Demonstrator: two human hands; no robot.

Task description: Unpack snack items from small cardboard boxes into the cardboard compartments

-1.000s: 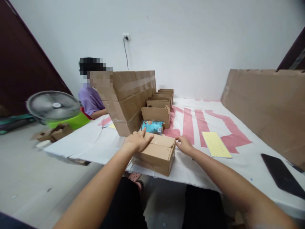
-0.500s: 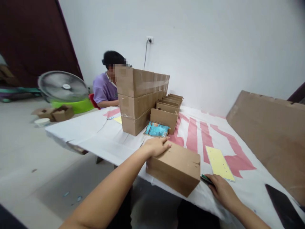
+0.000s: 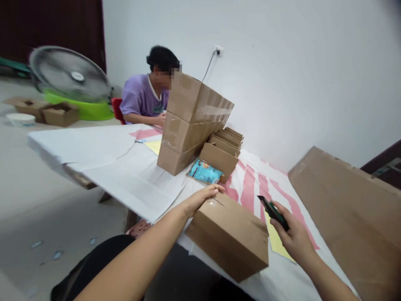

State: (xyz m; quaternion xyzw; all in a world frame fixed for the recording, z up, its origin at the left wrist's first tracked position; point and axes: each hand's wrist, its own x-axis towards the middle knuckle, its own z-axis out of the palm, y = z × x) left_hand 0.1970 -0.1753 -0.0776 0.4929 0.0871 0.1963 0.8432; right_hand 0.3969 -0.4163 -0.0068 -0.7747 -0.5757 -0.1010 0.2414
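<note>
A closed cardboard box (image 3: 232,230) sits at the near edge of the cloth-covered table (image 3: 125,179), with a slit in its top. My left hand (image 3: 205,196) holds the box at its far left corner, fingers over the top edge. To the right of the box, my right hand (image 3: 290,230) grips a utility knife (image 3: 273,212) with a green and black handle. Its blade end points up and left, apart from the box. Under and behind that hand lies a yellow sheet (image 3: 277,240), partly hidden. A blue packet (image 3: 205,170) lies just beyond the box.
Taped boxes stand in a three-high wall (image 3: 184,129), beside a row of open boxes (image 3: 219,156). A person in a purple shirt (image 3: 140,96) sits behind the wall. A large cardboard sheet (image 3: 344,200) leans at the right. A fan (image 3: 75,75) stands on the floor at left.
My right hand has lifted the utility knife up and away from the box's right end. My left hand has shifted to the box's far left corner. The view has tilted.
</note>
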